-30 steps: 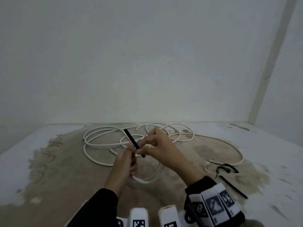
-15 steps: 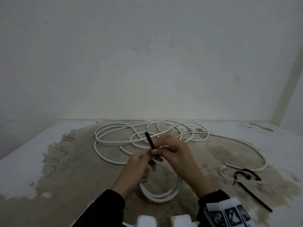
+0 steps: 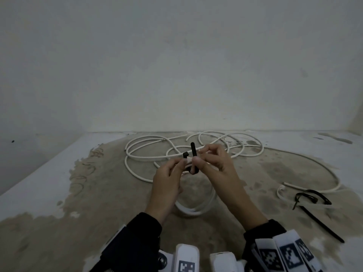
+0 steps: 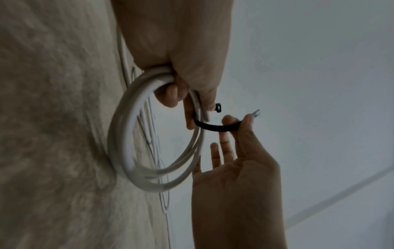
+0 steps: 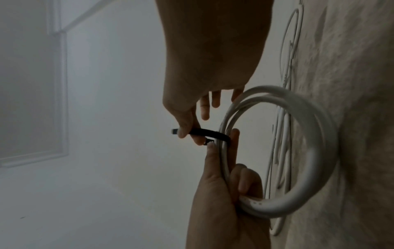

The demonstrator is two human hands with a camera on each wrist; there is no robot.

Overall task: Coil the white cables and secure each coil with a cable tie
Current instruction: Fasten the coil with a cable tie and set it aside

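A small white cable coil (image 3: 196, 210) hangs from my left hand (image 3: 181, 164), whose fingers curl round its top strands (image 4: 149, 134). A black cable tie (image 3: 193, 152) loops under those strands (image 4: 213, 126). Its head (image 4: 218, 107) sticks out beside my left thumb. My right hand (image 3: 198, 160) pinches the tie's tail between thumb and forefinger (image 5: 192, 132), just right of the left hand. The tail stands upright, and its tip is outside the head. In the right wrist view the coil (image 5: 315, 151) hangs close to the floor.
Loose white cable (image 3: 157, 146) sprawls in loops on the stained floor behind my hands. Another cable end (image 3: 282, 193) lies at the right with black cable ties (image 3: 314, 199) on it. A white wall stands close behind.
The tie, held slanting across my fingers a second ago, is now bent round the coil's strands with its tail upright. The head view has swung left and both hands have risen slightly.
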